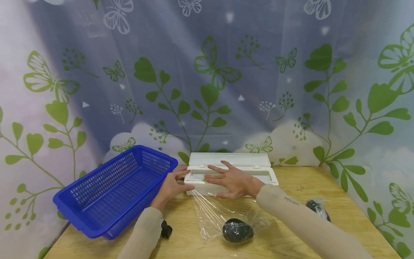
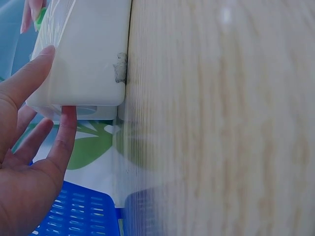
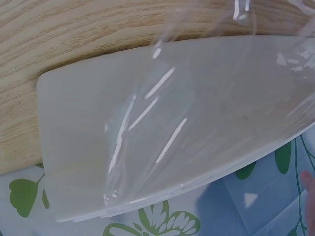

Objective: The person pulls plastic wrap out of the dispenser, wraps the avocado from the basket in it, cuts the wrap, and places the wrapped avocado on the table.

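Observation:
A white cling film dispenser (image 1: 202, 189) stands at the back of the table, lid (image 1: 229, 159) raised. My left hand (image 1: 172, 187) holds its left end, thumb at the front edge and fingers against the end, as the left wrist view shows. My right hand (image 1: 233, 181) lies across the dispenser's top with fingers spread and straight, fingertips at a small green slider (image 2: 41, 19). Clear film (image 3: 147, 113) runs from the dispenser's front down over the table, creased into lines at its left side. On the film rests a dark, glossy, egg-shaped thing (image 1: 237, 231), partly covered by film.
A blue plastic basket (image 1: 113, 194) stands at the left, close to my left arm. Another dark thing in clear film (image 1: 318, 209) lies at the right beside my right forearm. A small black object (image 1: 166, 229) sits by my left sleeve. A patterned curtain (image 1: 258, 90) hangs behind.

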The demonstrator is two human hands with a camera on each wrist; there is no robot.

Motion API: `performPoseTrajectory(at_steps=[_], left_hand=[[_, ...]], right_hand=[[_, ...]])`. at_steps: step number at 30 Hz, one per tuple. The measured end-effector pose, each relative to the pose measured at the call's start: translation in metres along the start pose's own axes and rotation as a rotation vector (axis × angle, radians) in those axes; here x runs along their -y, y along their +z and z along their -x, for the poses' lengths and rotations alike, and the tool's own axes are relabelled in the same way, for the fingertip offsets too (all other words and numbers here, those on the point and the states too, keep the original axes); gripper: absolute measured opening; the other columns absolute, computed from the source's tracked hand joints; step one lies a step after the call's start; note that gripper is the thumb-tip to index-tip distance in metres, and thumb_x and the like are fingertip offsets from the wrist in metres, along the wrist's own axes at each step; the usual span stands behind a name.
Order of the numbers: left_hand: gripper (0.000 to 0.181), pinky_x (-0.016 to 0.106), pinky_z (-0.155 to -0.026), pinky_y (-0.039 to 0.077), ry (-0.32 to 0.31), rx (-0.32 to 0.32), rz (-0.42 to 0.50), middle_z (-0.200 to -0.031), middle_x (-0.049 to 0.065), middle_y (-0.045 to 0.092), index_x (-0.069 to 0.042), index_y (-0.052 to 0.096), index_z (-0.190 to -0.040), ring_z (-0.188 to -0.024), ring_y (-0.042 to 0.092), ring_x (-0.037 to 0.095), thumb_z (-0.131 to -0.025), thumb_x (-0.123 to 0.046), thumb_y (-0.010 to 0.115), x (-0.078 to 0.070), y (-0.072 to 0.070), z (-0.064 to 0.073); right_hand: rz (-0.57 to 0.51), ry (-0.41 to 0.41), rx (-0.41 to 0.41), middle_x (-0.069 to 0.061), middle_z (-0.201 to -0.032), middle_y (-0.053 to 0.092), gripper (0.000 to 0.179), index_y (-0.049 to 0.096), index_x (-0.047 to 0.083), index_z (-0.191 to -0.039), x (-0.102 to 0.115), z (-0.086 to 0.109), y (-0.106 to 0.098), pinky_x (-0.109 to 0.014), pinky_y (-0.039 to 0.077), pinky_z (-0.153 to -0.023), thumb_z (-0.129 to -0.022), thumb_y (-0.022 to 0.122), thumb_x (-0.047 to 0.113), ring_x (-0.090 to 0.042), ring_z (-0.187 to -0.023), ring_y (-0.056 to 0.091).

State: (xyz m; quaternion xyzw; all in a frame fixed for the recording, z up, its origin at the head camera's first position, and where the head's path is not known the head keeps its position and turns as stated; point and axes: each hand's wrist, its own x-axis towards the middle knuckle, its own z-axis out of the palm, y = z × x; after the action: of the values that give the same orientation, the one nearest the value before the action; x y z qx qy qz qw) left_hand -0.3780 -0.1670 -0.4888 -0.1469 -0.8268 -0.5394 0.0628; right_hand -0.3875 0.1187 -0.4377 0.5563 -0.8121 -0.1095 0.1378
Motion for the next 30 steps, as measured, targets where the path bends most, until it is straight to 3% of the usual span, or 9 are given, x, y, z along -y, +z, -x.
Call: performPoseTrajectory(at_steps=[5, 9, 12, 16, 20, 30], left_hand=[[0.067, 0.039, -0.084, 0.057, 0.006, 0.000, -0.012, -0.144, 0.014, 0.047, -0.002, 0.058, -0.129, -0.104, 0.060, 0.037, -0.069, -0.010, 0.085, 0.000, 0.000, -0.001], [0.066, 0.039, -0.083, 0.057, 0.010, 0.034, -0.015, -0.145, 0.020, 0.044, 0.004, 0.054, -0.130, -0.103, 0.060, 0.039, -0.071, -0.006, 0.082, -0.018, -0.004, 0.006], [0.066, 0.036, -0.080, 0.058, 0.013, 0.032, -0.029, -0.144, 0.019, 0.046, 0.003, 0.056, -0.130, -0.099, 0.062, 0.036, -0.071, -0.009, 0.083, -0.016, -0.003, 0.005], [0.068, 0.027, -0.074, 0.058, 0.011, -0.008, -0.064, -0.141, 0.011, 0.051, -0.005, 0.060, -0.127, -0.090, 0.064, 0.028, -0.067, -0.017, 0.087, 0.003, 0.000, -0.002], [0.068, 0.021, -0.069, 0.055, -0.001, -0.026, -0.104, -0.138, 0.007, 0.054, -0.009, 0.062, -0.126, -0.083, 0.065, 0.021, -0.065, -0.020, 0.088, -0.001, 0.001, -0.001], [0.065, 0.023, -0.065, 0.054, -0.029, -0.039, -0.115, -0.136, 0.006, 0.057, -0.013, 0.064, -0.125, -0.080, 0.064, 0.019, -0.065, -0.019, 0.088, -0.004, 0.002, 0.001]], right_hand=[[0.018, 0.004, -0.019, 0.007, -0.155, 0.032, 0.067, 0.025, 0.023, -0.151, -0.001, 0.002, 0.000, -0.067, 0.020, -0.110, -0.097, 0.025, 0.062, -0.024, -0.148, 0.016], [0.020, 0.006, -0.020, 0.006, -0.154, 0.033, 0.066, 0.026, 0.023, -0.151, 0.000, 0.003, -0.001, -0.066, 0.020, -0.111, -0.097, 0.025, 0.061, -0.025, -0.148, 0.016], [0.013, 0.006, -0.022, 0.005, -0.154, 0.035, 0.065, 0.027, 0.022, -0.151, 0.001, 0.004, 0.000, -0.066, 0.019, -0.111, -0.098, 0.026, 0.058, -0.025, -0.148, 0.017], [0.012, 0.006, -0.033, 0.005, -0.153, 0.036, 0.063, 0.028, 0.022, -0.151, 0.001, 0.006, 0.001, -0.065, 0.020, -0.112, -0.098, 0.029, 0.055, -0.026, -0.148, 0.018], [0.012, 0.004, -0.055, 0.004, -0.152, 0.037, 0.062, 0.031, 0.020, -0.150, 0.001, 0.008, 0.001, -0.064, 0.021, -0.111, -0.097, 0.036, 0.052, -0.027, -0.147, 0.019], [-0.001, 0.015, -0.063, 0.004, -0.150, 0.041, 0.060, 0.035, 0.020, -0.148, 0.002, 0.008, 0.002, -0.061, 0.027, -0.110, -0.095, 0.042, 0.048, -0.027, -0.146, 0.024]])
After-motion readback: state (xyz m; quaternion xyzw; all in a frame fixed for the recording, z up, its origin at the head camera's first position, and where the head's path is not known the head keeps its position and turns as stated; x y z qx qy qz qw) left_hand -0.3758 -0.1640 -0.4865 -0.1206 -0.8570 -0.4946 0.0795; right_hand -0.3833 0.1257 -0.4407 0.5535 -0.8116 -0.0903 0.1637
